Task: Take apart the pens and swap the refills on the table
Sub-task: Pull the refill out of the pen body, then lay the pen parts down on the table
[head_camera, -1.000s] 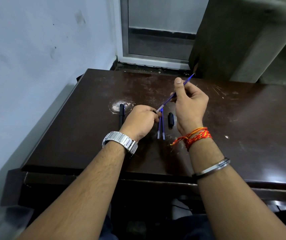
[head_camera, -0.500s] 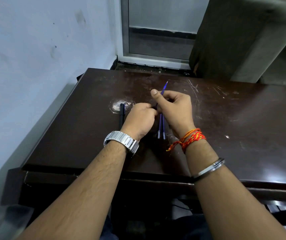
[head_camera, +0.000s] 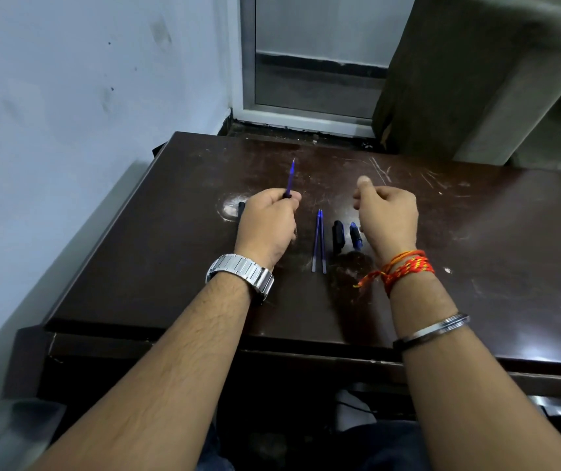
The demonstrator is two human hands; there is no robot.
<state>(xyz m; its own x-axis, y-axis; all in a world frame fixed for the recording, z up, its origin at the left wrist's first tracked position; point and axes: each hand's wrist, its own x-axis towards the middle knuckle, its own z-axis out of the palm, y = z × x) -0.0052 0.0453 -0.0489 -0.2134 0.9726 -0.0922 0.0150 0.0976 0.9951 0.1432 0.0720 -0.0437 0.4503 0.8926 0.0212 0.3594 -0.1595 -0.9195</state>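
My left hand (head_camera: 267, 222) grips a black pen barrel with a blue refill (head_camera: 291, 175) sticking up and away from its fist. My right hand (head_camera: 388, 212) hovers above the table (head_camera: 476, 266) to the right, thumb up, fingers loosely curled, holding nothing. Between the hands two blue refills (head_camera: 319, 239) lie side by side on the table. Just right of them lie a black cap (head_camera: 337, 234) and a blue cap (head_camera: 355, 236), partly under my right hand. A black pen part (head_camera: 241, 209) shows at the left edge of my left hand.
A pale worn patch (head_camera: 230, 209) marks the dark table beside the black pen part. A blue-grey wall (head_camera: 68, 130) runs close along the table's left edge. A door frame (head_camera: 306, 113) and a dark curtain (head_camera: 459, 79) stand behind the table.
My right hand has let go of the blue refill and moved right. My left hand has moved left holding the barrel with the refill in it. The caps are uncovered.
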